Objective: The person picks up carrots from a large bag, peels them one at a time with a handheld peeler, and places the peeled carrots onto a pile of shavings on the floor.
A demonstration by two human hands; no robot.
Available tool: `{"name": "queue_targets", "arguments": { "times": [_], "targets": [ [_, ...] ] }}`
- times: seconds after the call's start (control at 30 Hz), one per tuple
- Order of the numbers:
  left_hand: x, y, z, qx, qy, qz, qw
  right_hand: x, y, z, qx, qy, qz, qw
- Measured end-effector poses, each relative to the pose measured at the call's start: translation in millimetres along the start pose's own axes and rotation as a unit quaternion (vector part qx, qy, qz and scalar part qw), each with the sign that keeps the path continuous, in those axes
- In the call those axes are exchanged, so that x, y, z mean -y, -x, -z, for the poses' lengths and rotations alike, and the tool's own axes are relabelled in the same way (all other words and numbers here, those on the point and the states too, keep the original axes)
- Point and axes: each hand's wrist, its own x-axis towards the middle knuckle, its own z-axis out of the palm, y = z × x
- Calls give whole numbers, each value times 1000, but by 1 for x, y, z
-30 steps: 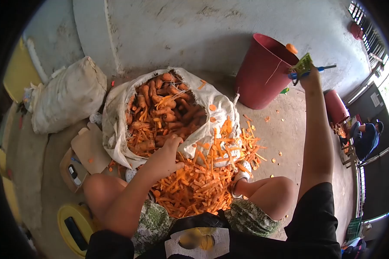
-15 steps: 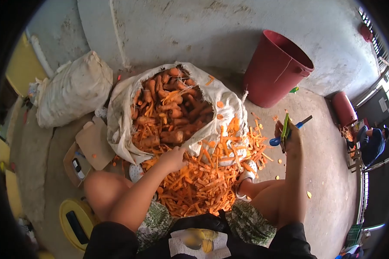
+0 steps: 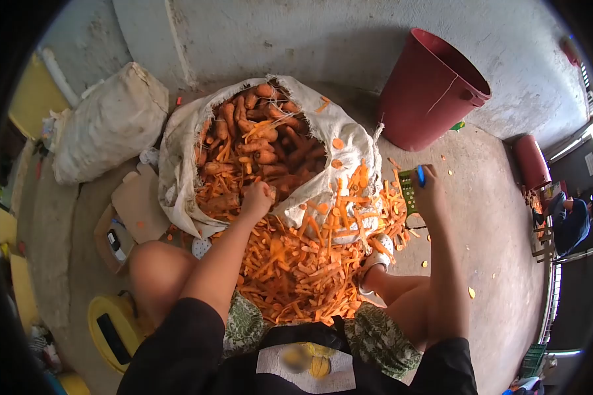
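Note:
My left hand (image 3: 257, 199) is over the near part of the sack's opening, among the carrots (image 3: 266, 157), with its fingers curled closed. What they hold, if anything, is hidden. To the right of the sack, my right hand (image 3: 431, 189) grips a flat green tool with rows of holes (image 3: 408, 191). A blue piece (image 3: 420, 175) shows at the same fingers, probably part of the blue-handled tool seen earlier. The open white sack (image 3: 178, 197) holds many unpeeled carrots. Orange peelings (image 3: 296, 270) lie heaped between my feet and spill over the sack's front edge.
A tall red bin (image 3: 428, 92) stands by the wall at the back right. At the left are a filled white sack (image 3: 112, 125), a cardboard box (image 3: 141, 204) and a yellow lid (image 3: 102, 313) with a dark phone-like object on it. Another person (image 3: 573, 220) sits far right.
My left hand has moved forward and up to the carrots in the sack. My right hand has lowered and turned, so the green tool's holed face now shows beside the sack.

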Motion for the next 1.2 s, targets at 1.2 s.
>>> {"name": "queue_targets", "arguments": {
  "times": [1.2],
  "targets": [
    [-102, 20, -75, 160, -164, -239, 944, -27, 0, -27, 172, 30, -39, 984]
  ]
}}
